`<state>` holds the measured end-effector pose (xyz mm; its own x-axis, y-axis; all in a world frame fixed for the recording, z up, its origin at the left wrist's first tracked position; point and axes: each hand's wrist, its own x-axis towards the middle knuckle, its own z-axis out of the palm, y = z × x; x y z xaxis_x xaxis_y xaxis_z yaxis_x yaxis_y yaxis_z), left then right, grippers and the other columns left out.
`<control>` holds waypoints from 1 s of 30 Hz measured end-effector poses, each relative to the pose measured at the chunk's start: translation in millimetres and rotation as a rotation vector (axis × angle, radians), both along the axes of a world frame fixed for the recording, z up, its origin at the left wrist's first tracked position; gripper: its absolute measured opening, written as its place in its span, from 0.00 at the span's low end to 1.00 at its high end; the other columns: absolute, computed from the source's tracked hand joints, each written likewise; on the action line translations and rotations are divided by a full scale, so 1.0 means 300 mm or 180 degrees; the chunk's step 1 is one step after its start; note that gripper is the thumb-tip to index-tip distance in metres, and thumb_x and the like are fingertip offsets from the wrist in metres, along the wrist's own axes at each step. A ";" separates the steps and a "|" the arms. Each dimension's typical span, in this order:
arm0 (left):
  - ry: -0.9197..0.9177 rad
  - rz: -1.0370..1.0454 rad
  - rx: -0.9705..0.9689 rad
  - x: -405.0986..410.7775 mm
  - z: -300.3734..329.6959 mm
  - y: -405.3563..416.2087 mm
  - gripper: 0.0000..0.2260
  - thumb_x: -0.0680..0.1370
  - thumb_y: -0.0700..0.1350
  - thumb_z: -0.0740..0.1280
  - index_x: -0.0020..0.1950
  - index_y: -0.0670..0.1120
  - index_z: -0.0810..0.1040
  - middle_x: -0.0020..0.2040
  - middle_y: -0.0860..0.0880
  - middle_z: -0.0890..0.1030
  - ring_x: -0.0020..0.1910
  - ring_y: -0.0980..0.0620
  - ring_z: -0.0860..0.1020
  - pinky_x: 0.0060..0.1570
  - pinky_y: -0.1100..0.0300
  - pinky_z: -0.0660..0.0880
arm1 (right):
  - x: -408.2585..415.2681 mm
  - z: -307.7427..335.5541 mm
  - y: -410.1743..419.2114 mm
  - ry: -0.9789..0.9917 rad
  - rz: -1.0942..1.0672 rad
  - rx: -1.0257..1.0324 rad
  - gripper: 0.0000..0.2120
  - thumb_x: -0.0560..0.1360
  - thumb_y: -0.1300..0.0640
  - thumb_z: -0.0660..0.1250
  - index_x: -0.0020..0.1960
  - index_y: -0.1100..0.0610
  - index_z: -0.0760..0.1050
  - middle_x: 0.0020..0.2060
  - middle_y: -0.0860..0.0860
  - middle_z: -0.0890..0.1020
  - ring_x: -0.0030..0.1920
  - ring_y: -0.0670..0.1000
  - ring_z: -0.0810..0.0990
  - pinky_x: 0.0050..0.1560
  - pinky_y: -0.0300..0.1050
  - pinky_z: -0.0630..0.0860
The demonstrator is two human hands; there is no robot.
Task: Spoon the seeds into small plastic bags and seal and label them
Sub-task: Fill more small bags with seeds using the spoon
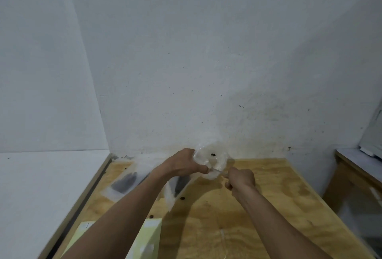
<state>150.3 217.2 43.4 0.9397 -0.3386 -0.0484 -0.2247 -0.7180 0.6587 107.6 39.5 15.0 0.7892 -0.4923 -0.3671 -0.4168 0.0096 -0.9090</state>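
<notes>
Left hand [183, 163] gripped clear round plastic container [210, 160] above plywood worktop [237, 217]; right hand [240, 180], beside container, curled round thin spoon handle [219, 171].

grainy plywood table [258, 207], clear glossy plastic bag [210, 161], matt rough whitewashed wall [206, 52]

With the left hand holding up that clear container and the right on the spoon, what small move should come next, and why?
Probably scrape the spoon toward the last dark seeds. The left hand grips the tilted clear container, nearly empty; the right hand grips the spoon at its rim.
</notes>
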 end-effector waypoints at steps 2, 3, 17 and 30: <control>0.0070 0.0088 -0.0135 0.014 -0.008 0.022 0.18 0.67 0.60 0.76 0.52 0.53 0.83 0.48 0.52 0.85 0.48 0.52 0.83 0.55 0.49 0.82 | -0.007 0.006 -0.023 -0.0049 -0.0078 0.0086 0.10 0.79 0.63 0.63 0.41 0.66 0.77 0.41 0.58 0.85 0.26 0.53 0.75 0.29 0.44 0.70; 0.0130 0.0135 -0.0234 0.017 -0.008 0.029 0.16 0.68 0.59 0.76 0.51 0.53 0.83 0.48 0.52 0.85 0.48 0.52 0.83 0.55 0.50 0.82 | -0.012 0.016 -0.035 -0.0068 -0.0066 0.0039 0.10 0.78 0.63 0.63 0.42 0.66 0.78 0.40 0.57 0.85 0.25 0.52 0.74 0.28 0.42 0.69; 0.0919 0.0686 -0.1337 0.024 0.022 0.024 0.38 0.61 0.67 0.77 0.59 0.39 0.78 0.50 0.46 0.79 0.46 0.49 0.78 0.41 0.57 0.73 | -0.075 0.250 -0.166 -0.0526 0.0357 -0.0822 0.14 0.77 0.58 0.63 0.37 0.63 0.81 0.35 0.54 0.83 0.24 0.51 0.75 0.29 0.40 0.70; 0.0493 0.0684 -0.1541 -0.075 0.076 0.032 0.15 0.72 0.55 0.75 0.51 0.48 0.83 0.48 0.48 0.85 0.48 0.50 0.82 0.44 0.58 0.78 | -0.087 0.296 -0.186 -0.0596 0.0436 -0.0925 0.15 0.78 0.56 0.62 0.37 0.61 0.78 0.41 0.54 0.84 0.24 0.52 0.74 0.31 0.43 0.71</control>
<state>127.9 226.7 66.1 0.9844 -0.1579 -0.0780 0.0192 -0.3440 0.9388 81.5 -16.2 103.8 0.8953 -0.4399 -0.0706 -0.2226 -0.3044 -0.9262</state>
